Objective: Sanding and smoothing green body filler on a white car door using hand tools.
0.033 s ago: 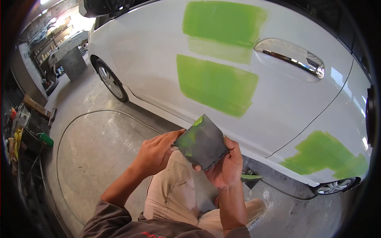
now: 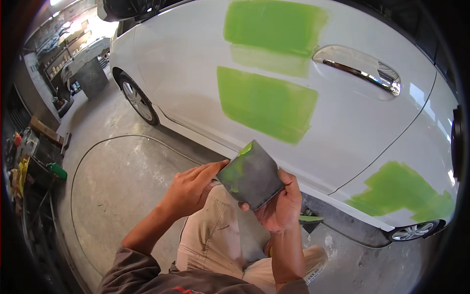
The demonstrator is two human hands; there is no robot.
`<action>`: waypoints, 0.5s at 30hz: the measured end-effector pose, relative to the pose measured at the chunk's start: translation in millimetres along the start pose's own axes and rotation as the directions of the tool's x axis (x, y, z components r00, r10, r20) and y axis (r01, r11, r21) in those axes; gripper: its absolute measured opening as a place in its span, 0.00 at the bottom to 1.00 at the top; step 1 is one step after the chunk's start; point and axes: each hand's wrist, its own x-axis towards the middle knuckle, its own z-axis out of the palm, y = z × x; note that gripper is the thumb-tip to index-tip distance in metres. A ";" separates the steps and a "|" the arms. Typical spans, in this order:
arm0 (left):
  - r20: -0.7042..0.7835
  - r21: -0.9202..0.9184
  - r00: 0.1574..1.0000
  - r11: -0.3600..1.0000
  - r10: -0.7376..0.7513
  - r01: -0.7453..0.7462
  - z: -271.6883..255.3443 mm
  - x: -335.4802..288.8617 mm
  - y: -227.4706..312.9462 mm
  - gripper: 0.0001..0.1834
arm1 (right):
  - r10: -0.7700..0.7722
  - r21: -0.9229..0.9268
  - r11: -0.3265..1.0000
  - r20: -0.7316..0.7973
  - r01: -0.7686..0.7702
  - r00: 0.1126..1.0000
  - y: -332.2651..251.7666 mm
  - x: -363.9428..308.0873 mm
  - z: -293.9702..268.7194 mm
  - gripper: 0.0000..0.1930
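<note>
A concrete workshop floor (image 2: 122, 196) lies below and to the left of the hands, a dark hose (image 2: 122, 136) looping across it. Beyond the hands stands a white car (image 2: 176, 73), with two green filler patches on its door, an upper one (image 2: 274, 27) and a lower one (image 2: 267, 105); a third patch (image 2: 401, 193) lies off to the right of the right hand. Between the hands, tilted before the door, is a dark grey square plate (image 2: 257, 179) smeared with green filler toward its far left edge. The right hand (image 2: 279, 210) clasps its near right side, thumb on the edge. The left hand (image 2: 191, 188) touches the left edge; whether it grips there, I cannot tell. Hardly anything has changed from the frame just before: plate and hands sit almost identically and the patches look alike, so the work seems no further along.
</note>
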 end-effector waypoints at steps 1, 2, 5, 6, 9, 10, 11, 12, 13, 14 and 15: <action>0.027 0.020 0.999 1.000 0.021 -0.022 -1.1 1.1 3.6 0.24 | -0.024 -0.026 0.999 -0.024 0.024 0.999 -6.5 -3.9 -0.2 0.30; 0.052 0.036 0.998 0.998 0.044 -0.046 -2.8 1.3 6.1 0.24 | -0.022 -0.023 1.000 -0.023 0.021 0.999 -12.6 -6.5 -2.9 0.30; 0.232 0.083 0.973 0.996 -0.009 -0.010 -13.9 1.1 -1.6 0.24 | -0.045 0.012 0.999 0.068 0.044 0.997 -32.9 -5.9 -2.7 0.30; 0.221 0.080 0.975 0.997 -0.003 -0.015 -15.7 -0.2 -6.4 0.24 | -0.100 0.054 0.994 0.088 0.095 0.991 -39.0 -7.0 6.6 0.30; -0.017 -0.034 0.976 0.975 -0.219 0.218 -20.3 -10.6 -47.9 0.19 | -0.237 -0.045 0.968 0.173 0.248 0.956 -54.6 8.7 34.0 0.29; -0.017 -0.051 0.977 0.976 -0.214 0.213 -17.4 -7.8 -62.7 0.19 | -0.303 -0.178 0.922 0.221 0.344 0.927 -56.6 15.0 38.2 0.29; -0.185 -0.392 0.927 0.889 -0.326 0.234 -16.5 2.1 -72.2 0.20 | -0.384 -0.397 0.810 0.197 0.432 0.902 -62.0 21.3 41.4 0.26; -0.290 -0.688 0.831 0.707 -0.475 0.164 -17.6 14.2 -81.0 0.21 | -0.391 -0.409 0.801 0.195 0.437 0.899 -62.6 26.7 52.5 0.26; -0.279 -0.697 0.835 0.698 -0.475 0.164 -19.2 27.1 -89.9 0.21 | -0.475 -0.741 0.499 0.198 0.448 0.857 -60.4 35.7 75.9 0.24; -0.396 -0.698 0.812 0.715 -0.428 0.037 -27.2 43.9 -97.8 0.22 | -0.535 -0.928 0.109 0.247 0.356 0.808 -57.0 51.9 93.6 0.23; -0.507 -0.683 0.773 0.725 -0.381 -0.090 -34.7 62.9 -105.7 0.23 | -0.530 -0.834 -0.352 0.552 0.426 0.643 -52.3 75.4 91.5 0.26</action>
